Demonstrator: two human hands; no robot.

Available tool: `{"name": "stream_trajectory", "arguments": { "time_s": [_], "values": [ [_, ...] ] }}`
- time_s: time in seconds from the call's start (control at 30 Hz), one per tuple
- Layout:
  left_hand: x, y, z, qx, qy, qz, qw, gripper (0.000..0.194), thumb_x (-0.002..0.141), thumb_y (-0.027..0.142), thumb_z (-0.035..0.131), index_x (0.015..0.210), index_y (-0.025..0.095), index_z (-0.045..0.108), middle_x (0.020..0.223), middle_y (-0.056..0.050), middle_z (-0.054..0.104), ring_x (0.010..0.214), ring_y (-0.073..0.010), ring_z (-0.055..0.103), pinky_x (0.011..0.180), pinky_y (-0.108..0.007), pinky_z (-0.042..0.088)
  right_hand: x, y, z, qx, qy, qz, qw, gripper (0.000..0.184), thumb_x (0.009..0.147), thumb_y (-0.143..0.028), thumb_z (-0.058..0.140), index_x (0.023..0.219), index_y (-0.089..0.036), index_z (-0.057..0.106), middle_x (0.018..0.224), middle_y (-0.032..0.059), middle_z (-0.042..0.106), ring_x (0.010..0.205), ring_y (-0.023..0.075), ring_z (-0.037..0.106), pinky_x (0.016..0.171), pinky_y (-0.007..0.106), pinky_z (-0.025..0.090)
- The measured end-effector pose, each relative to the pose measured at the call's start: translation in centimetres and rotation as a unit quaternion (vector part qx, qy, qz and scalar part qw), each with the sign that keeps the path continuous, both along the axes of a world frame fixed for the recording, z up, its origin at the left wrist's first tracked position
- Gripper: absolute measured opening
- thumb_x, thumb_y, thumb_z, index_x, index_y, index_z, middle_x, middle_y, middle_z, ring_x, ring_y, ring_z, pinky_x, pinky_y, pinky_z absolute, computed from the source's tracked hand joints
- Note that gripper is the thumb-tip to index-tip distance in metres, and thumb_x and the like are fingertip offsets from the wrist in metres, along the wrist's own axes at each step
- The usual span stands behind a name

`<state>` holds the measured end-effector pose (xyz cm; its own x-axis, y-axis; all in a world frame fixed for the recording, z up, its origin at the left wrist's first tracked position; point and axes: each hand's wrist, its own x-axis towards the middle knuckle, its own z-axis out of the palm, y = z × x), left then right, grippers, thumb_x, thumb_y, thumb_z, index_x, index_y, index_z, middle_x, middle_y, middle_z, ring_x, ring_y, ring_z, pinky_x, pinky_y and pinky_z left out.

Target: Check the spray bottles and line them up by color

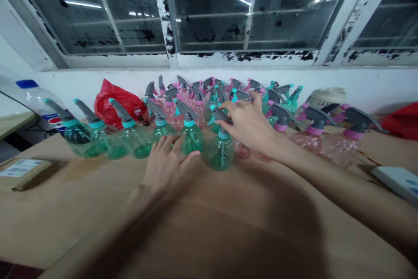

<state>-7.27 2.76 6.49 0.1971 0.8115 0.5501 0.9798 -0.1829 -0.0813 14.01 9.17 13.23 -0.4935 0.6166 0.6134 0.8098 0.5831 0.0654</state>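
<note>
Several green spray bottles with grey triggers stand in a row on the brown table (209,226). My left hand (168,163) lies flat and open on the table, its fingertips touching the base of one green bottle (192,136). My right hand (250,124) reaches forward, its fingers curled over the grey trigger head of a neighbouring green spray bottle (221,150). Pink spray bottles (313,133) stand to the right and behind.
A red plastic bag (114,100) and a blue-capped drink bottle (39,100) sit at the back left. A cardboard packet (22,173) lies at the left, a white box (396,181) at the right edge. The window wall stands behind the bottles.
</note>
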Motion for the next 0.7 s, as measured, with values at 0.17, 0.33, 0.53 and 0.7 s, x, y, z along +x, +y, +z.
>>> {"name": "stream_trajectory", "arguments": {
  "time_s": [0.17,0.33,0.53,0.7],
  "values": [
    [2.7,-2.2,-1.3,-0.157,-0.127,-0.088,0.975,0.071,0.087,0.064,0.046,0.139,0.017,0.035,0.131,-0.014,0.051,0.121,-0.0324,0.048,0.097,-0.045,0.04,1.4,-2.3,0.0,-0.021,0.031,0.037,0.999,0.027,0.086,-0.029,0.056,0.107,-0.013,0.062,0.076,0.0058,0.071,0.085,0.0264,0.065,0.102,0.052,0.022],
    [6.0,-3.0,-2.7,-0.228,-0.222,-0.151,0.936,0.078,0.081,0.059,0.059,0.142,0.023,0.025,0.136,-0.013,0.046,0.126,-0.0333,0.043,0.099,-0.049,0.038,3.1,-5.0,0.3,-0.073,0.064,0.059,0.994,0.03,0.085,-0.031,0.059,0.109,-0.012,0.061,0.074,0.0058,0.069,0.079,0.0243,0.065,0.091,0.045,0.039],
    [8.3,-3.1,-3.8,-0.229,-0.274,-0.167,0.919,0.062,0.083,0.058,0.058,0.13,0.021,0.039,0.122,-0.011,0.055,0.113,-0.0306,0.054,0.091,-0.046,0.045,6.3,-5.9,-2.1,-0.236,0.247,0.137,0.93,0.064,0.074,-0.053,0.067,0.126,-0.022,0.048,0.106,0.0088,0.068,0.091,0.025,0.065,0.074,0.037,0.052],
    [10.6,-3.5,-3.9,-0.246,-0.245,-0.17,0.922,0.059,0.082,0.059,0.057,0.122,0.017,0.045,0.114,-0.012,0.058,0.108,-0.0318,0.057,0.087,-0.045,0.047,7.6,-5.2,-5.7,-0.296,0.341,0.188,0.872,0.078,0.067,-0.047,0.075,0.132,-0.025,0.039,0.118,0.0096,0.062,0.099,0.0261,0.062,0.084,0.042,0.051]
  ]
}}
